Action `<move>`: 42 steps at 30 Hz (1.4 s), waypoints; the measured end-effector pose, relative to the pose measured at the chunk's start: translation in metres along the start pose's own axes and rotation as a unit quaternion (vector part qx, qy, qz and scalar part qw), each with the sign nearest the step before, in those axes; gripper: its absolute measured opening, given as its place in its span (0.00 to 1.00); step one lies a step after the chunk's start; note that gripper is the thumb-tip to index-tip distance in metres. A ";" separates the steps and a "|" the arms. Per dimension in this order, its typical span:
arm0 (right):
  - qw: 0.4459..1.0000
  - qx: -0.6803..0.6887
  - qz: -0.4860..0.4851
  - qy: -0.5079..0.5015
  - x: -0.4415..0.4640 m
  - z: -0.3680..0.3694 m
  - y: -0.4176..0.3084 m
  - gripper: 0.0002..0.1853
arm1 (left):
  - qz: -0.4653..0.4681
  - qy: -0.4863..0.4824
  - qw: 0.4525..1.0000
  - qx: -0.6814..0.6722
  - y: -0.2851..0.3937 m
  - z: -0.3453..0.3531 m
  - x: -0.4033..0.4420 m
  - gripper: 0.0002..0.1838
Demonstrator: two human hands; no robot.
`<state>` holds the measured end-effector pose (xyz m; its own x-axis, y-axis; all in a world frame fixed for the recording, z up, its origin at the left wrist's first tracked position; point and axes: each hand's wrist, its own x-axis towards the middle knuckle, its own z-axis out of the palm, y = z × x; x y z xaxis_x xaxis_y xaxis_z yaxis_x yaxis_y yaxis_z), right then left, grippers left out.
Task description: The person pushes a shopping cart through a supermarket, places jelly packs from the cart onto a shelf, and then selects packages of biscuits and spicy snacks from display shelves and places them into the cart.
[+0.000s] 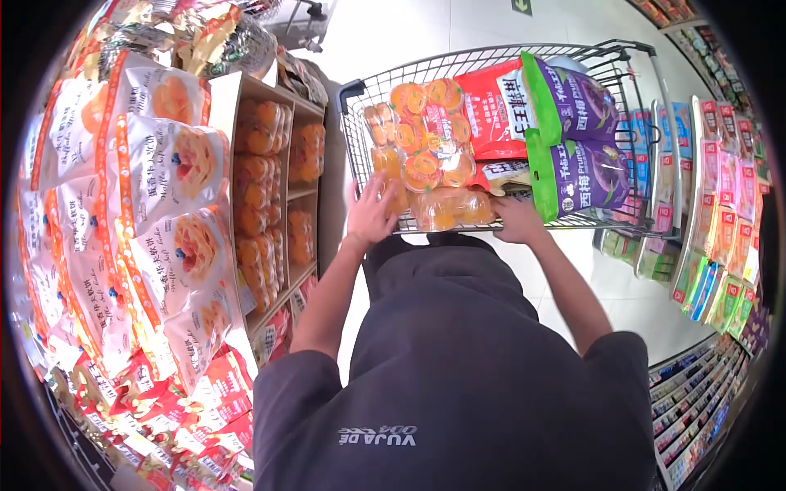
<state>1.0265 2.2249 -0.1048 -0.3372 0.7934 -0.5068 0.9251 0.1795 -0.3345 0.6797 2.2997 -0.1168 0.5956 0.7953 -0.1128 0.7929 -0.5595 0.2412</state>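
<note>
My left hand [372,214] is over the left near corner of the shopping cart [350,114], its fingers stretched out against an upright-lying pack of orange fruit jars [390,165]. At the near edge lies another clear-wrapped pack of orange fruit jars [452,211]. My right hand [519,219] is at that pack's right end, fingers bent around it and partly hidden. Beyond are shrink-wrapped packs with round orange lids [422,169], a red snack bag [494,110] and two purple-and-green prune bags [585,176].
On the left, a wooden shelf [286,192] holds more orange jar packs, beside hanging white waffle bags [184,164]. Shelves of colourful packets [725,196] line the right. Pale floor tiles [409,24] extend past the cart.
</note>
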 end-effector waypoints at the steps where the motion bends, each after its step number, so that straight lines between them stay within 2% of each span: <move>1: 0.998 0.029 0.018 0.048 0.002 -0.003 -0.004 0.37 | -0.001 0.009 1.000 0.001 0.006 0.000 -0.004 0.32; 2: 0.998 0.018 0.014 0.052 0.000 -0.006 -0.009 0.37 | -0.110 0.056 0.992 -0.011 0.011 0.003 -0.007 0.32; 3: 0.992 0.067 0.024 0.102 0.003 -0.010 -0.014 0.37 | -0.220 0.108 0.969 -0.022 0.012 0.009 -0.007 0.33; 4: 0.980 0.117 0.032 0.157 0.007 -0.013 -0.018 0.36 | -0.240 0.171 0.950 -0.104 0.011 0.023 -0.012 0.32; 6: 0.944 0.103 0.004 0.314 0.008 -0.022 -0.025 0.32 | -0.295 0.193 0.926 -0.130 0.018 0.027 -0.015 0.30; 8: 0.938 0.095 -0.061 0.327 0.013 -0.046 -0.037 0.31 | -0.336 0.114 0.873 -0.335 0.016 0.017 -0.012 0.29; 9: 0.936 0.087 -0.072 0.333 0.022 -0.056 -0.042 0.31 | -0.329 0.129 0.896 -0.269 0.011 0.021 -0.008 0.29; 10: 0.949 0.059 -0.116 0.289 0.031 -0.064 -0.048 0.34 | -0.332 0.144 0.893 -0.268 0.005 0.025 -0.005 0.29; 11: 0.956 0.028 -0.159 0.243 0.037 -0.071 -0.054 0.37 | -0.333 0.113 0.895 -0.275 0.001 0.024 -0.005 0.29; 12: 0.953 0.020 -0.173 0.248 0.045 -0.074 -0.056 0.37 | -0.336 0.084 0.895 -0.281 -0.003 0.020 -0.003 0.28; 14: 0.987 0.021 -0.139 0.081 0.066 -0.077 -0.064 0.42 | -0.345 0.064 0.897 -0.268 -0.008 0.020 -0.001 0.27; 15: 0.993 0.025 -0.107 0.031 0.073 -0.075 -0.065 0.46 | -0.332 0.076 0.899 -0.276 -0.008 0.022 -0.003 0.24; 19: 0.988 0.044 -0.146 0.022 0.100 -0.073 -0.057 0.46 | -0.325 0.123 0.888 -0.303 -0.004 0.034 -0.014 0.16; 24: 0.987 0.119 -0.093 -0.058 0.089 -0.091 -0.072 0.44 | -0.355 0.103 0.870 -0.325 0.001 0.029 -0.014 0.18; 25: 0.990 0.076 -0.117 -0.030 0.088 -0.091 -0.073 0.40 | -0.360 0.092 0.865 -0.338 0.003 0.028 -0.015 0.18; 26: 0.989 0.064 -0.127 -0.036 0.088 -0.092 -0.076 0.40 | -0.370 0.102 0.858 -0.342 0.004 0.030 -0.014 0.18; 29: 0.989 -0.026 -0.138 0.049 0.087 -0.093 -0.085 0.36 | -0.376 0.081 0.855 -0.348 0.004 0.037 -0.014 0.19; 34: 0.988 0.010 -0.143 0.051 0.045 -0.145 -0.107 0.32 | -0.397 0.062 0.843 -0.357 0.011 0.019 -0.020 0.19; 37: 0.987 0.063 -0.136 0.066 0.030 -0.165 -0.099 0.33 | -0.379 0.080 0.842 -0.375 0.006 0.030 -0.018 0.18; 39: 0.963 0.198 -0.130 0.131 0.019 -0.169 -0.090 0.35 | -0.304 0.165 0.851 -0.396 -0.005 0.053 -0.019 0.17; 40: 0.963 0.199 -0.118 0.136 0.016 -0.170 -0.082 0.35 | -0.265 0.189 0.851 -0.412 -0.013 0.069 -0.018 0.18; 42: 0.922 0.338 -0.108 0.155 0.012 -0.174 -0.074 0.35 | -0.263 0.179 0.817 -0.482 -0.009 0.055 -0.025 0.19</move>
<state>0.9844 2.3218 0.0519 -0.3380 0.9286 -0.1529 0.4870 0.0335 -0.8728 0.6647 2.2717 -0.1689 -0.0074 0.9801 -0.1986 0.3555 0.1882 0.9155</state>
